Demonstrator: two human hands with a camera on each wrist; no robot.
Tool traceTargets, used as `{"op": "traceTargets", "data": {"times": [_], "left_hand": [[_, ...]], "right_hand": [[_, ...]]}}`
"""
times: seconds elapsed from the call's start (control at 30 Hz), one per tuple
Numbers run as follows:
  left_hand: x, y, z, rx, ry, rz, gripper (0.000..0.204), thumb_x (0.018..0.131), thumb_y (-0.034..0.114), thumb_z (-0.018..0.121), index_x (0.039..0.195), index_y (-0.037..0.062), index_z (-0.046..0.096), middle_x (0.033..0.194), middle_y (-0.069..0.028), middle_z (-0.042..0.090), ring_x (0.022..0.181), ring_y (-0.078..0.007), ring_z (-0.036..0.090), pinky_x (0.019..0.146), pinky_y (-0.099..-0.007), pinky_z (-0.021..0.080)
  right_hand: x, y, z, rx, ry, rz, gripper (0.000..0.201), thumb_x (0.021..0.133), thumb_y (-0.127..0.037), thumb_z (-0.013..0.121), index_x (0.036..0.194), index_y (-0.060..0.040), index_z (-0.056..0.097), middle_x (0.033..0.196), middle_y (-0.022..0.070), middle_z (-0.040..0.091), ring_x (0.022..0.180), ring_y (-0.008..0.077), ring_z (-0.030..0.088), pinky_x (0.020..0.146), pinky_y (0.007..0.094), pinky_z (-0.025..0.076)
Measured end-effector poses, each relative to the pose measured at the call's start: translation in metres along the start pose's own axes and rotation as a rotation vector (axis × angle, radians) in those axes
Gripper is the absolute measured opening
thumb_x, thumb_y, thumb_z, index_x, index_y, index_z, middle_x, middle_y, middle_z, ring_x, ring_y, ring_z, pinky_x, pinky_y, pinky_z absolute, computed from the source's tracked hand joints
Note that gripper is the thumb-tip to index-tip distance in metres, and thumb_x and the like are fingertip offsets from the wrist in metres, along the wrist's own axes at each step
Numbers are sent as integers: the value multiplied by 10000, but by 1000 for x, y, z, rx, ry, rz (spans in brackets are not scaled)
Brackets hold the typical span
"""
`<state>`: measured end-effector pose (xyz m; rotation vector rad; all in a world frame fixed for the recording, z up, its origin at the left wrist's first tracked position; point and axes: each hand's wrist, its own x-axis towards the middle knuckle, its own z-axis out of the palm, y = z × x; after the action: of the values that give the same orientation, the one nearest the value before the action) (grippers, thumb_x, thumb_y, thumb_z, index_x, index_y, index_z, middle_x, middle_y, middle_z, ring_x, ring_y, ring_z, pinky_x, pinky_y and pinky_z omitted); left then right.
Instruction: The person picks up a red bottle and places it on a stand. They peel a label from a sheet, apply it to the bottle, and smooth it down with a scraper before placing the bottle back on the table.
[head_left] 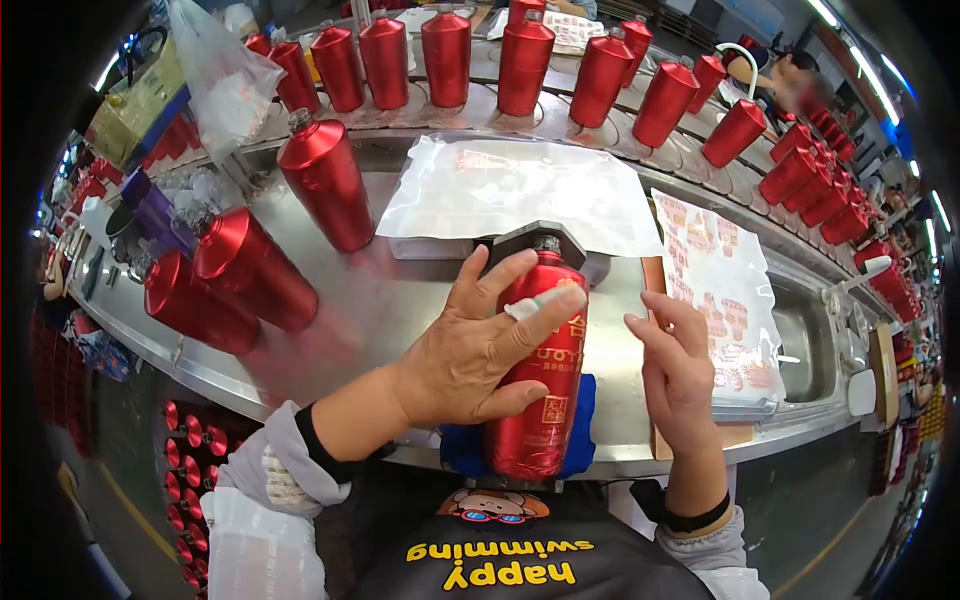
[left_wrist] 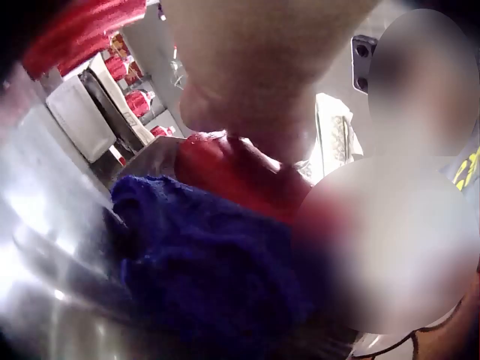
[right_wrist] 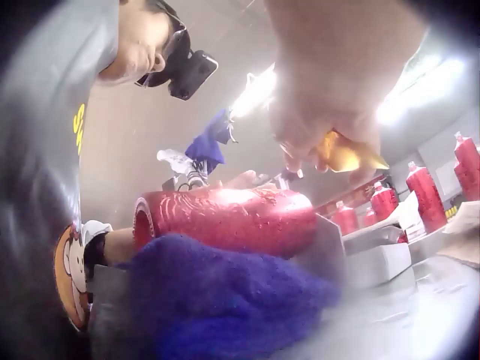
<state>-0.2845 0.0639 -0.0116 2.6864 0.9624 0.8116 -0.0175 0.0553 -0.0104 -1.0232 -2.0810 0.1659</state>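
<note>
A red bottle (head_left: 540, 380) with gold lettering lies on a blue cloth (head_left: 463, 450). Its neck sits at a dark angular holder (head_left: 515, 243). My left hand (head_left: 480, 350) rests across the bottle's side with fingers spread and extended, and white tape (head_left: 522, 309) wraps one finger. To the right of the bottle, my right hand (head_left: 682, 375) is raised with bent fingers. An amber translucent piece (right_wrist: 349, 154) shows between those fingers in the right wrist view. From the left wrist, the blue cloth (left_wrist: 210, 255) fills the foreground and the hand hides part of the bottle.
Three red bottles, one of them upright-leaning (head_left: 328, 185), stand on the metal counter at left. White sheets (head_left: 520, 190) cover a tray behind; printed decal sheets (head_left: 725, 300) lie at right beside a sink (head_left: 805, 345). Beyond, a conveyor (head_left: 480, 100) carries several red bottles.
</note>
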Motion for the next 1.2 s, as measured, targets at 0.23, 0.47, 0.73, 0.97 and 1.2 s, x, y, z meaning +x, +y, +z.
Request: {"op": "traceTargets", "data": {"times": [0.23,0.47,0.73,0.97,1.2], "left_hand": [[-22,11,16,-14,41,104,576,921,376,543,1431,115,480,1347,-77,582,1405,-333,316,1187,-531,64],[-24,3,19,-264,319,-360,529,1000,380,477,1420,57,467,1314,-175,578,1278,-318,480,1106,-472,298],[67,-58,47,-1757,-16,-861,301,924,329,647,1040,52,637,903,-77,709,789,-163,693,744,-325,566],[36,-12,10,-1598,192,-879,263,872,300,708,907,43,663,850,-70,704,725,-156,683,699,-306,557],[-130,132,-89,-961,1046,-692,301,947,238,567,1016,-34,676,995,-108,686,894,-170,651,840,-292,503]], "right_hand": [[14,7,-49,-15,26,-13,394,751,180,513,1046,-15,686,1238,187,599,1157,350,553,965,405,459],[33,17,-74,1,51,-40,347,826,162,494,1084,6,666,1297,216,586,1211,342,579,1030,379,436],[15,8,-66,88,-11,0,277,899,51,490,1126,8,644,1334,251,554,1264,375,532,1058,419,398],[-3,30,-83,199,-86,-42,270,1002,-11,425,1215,3,590,1389,234,515,1227,297,549,860,318,488],[28,-31,-57,444,-56,-360,303,1014,-166,521,1137,96,612,1210,279,593,973,329,635,600,320,599]]}}
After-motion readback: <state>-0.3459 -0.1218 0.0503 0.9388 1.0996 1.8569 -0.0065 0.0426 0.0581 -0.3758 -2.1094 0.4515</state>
